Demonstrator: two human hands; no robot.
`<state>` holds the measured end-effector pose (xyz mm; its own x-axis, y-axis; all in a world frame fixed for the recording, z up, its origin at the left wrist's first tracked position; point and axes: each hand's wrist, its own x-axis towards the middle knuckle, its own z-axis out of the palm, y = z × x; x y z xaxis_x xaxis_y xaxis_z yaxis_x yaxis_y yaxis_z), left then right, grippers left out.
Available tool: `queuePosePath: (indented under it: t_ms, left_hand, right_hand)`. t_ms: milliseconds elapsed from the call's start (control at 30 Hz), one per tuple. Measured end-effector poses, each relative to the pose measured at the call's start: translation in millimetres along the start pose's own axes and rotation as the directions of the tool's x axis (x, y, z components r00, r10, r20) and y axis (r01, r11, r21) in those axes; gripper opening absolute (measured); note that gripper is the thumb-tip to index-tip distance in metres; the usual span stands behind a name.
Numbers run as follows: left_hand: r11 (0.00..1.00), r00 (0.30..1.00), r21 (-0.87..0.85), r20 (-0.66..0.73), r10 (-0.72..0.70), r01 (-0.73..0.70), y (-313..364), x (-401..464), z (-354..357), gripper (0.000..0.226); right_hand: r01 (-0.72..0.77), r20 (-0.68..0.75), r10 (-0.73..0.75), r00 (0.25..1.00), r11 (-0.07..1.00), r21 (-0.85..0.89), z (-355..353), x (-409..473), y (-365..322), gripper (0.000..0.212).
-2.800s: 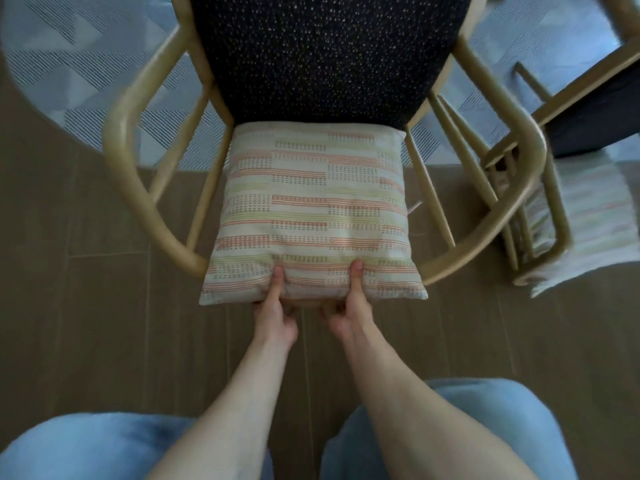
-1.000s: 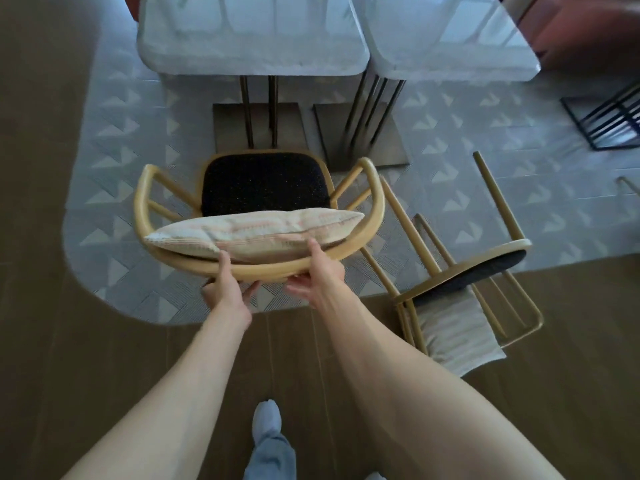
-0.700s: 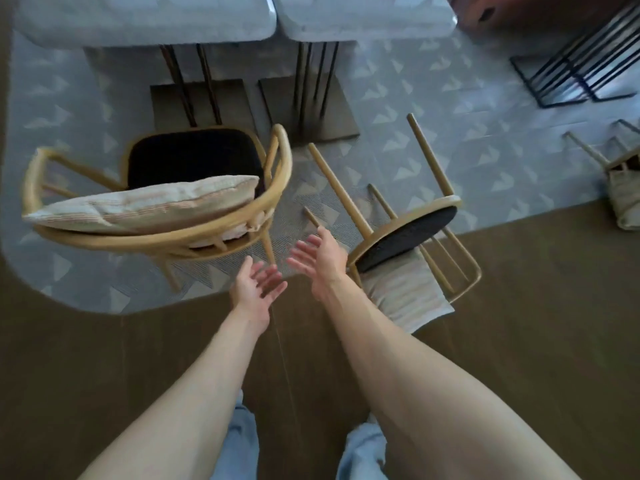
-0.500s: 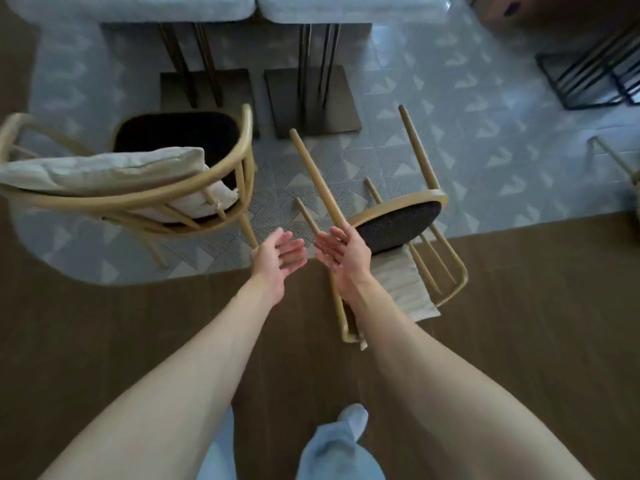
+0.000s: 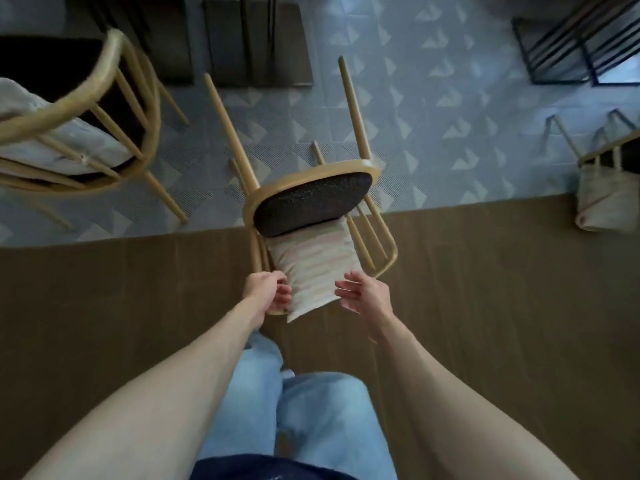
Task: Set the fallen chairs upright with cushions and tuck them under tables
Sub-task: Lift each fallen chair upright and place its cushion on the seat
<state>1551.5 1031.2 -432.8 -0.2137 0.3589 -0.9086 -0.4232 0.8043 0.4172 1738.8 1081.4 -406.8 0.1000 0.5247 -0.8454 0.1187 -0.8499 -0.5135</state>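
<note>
Motion blur softens everything here, and the upright chair (image 5: 79, 109) at ten o'clock is cut off by the left edge, its cushion only partly showing. At three o'clock a second toppled chair (image 5: 604, 168) runs off the right edge, a pale cushion against it, details too smeared to read. Table bases (image 5: 256, 39) at twelve o'clock are cropped at the top, so no tabletops show.

Underfoot, brown wood-look flooring (image 5: 104, 306) fills the near half; beyond it lies a blue-grey rug (image 5: 450, 116) with pale triangle shapes. A black wire frame (image 5: 571, 46) sits at one o'clock on the rug.

Dead centre, the fallen chair (image 5: 311, 199) lies on its back across the rug's edge, legs pointing toward twelve o'clock, dark seat facing up at the camera. Its striped cushion (image 5: 311, 275) lies on the curved backrest, spilling onto the wood floor.

The left hand (image 5: 266, 292) is at the cushion's left edge, fingers curled around the backrest rail there, though blur makes the exact hold hard to confirm. The right hand (image 5: 363, 292) hovers just beside the cushion's right corner, fingers spread and relaxed, holding nothing. Light blue jeans (image 5: 322, 410) fill the six o'clock foreground between both forearms.
</note>
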Motion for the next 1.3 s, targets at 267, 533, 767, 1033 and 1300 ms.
queuePosePath:
  t_ms: [267, 533, 767, 1033, 1300]
  left_hand:
    - [0.98, 0.996, -0.194, -0.066, -0.053, 0.039, -16.9, 15.3, 95.9, 0.013]
    - [0.571, 0.967, -0.815, -0.056, -0.248, 0.099, -106.9, 76.5, 216.4, 0.017]
    - [0.534, 0.942, -0.843, -0.118, -0.313, 0.071, -177.1, 165.2, 250.5, 0.073]
    - [0.601, 0.945, -0.79, -0.095, -0.312, 0.119, -282.7, 349.0, 266.9, 0.106]
    - [0.54, 0.975, -0.836, -0.189, -0.117, -0.097, -365.5, 484.2, 263.0, 0.094]
  right_hand:
    - [-0.038, 0.073, 0.044, 0.996, 0.996, -0.076, -54.3, 47.7, -11.9, 0.015]
    - [-0.222, 0.246, 0.208, 0.947, 0.975, 0.027, -115.0, 168.3, 41.3, 0.038]
    - [-0.315, 0.264, 0.289, 0.92, 0.948, 0.057, -124.5, 269.5, 102.9, 0.082]
    - [-0.376, 0.261, 0.335, 0.905, 0.918, 0.126, -107.7, 436.1, 226.9, 0.102]
    - [-0.334, 0.324, 0.225, 0.919, 0.881, 0.336, -93.4, 569.6, 320.2, 0.109]
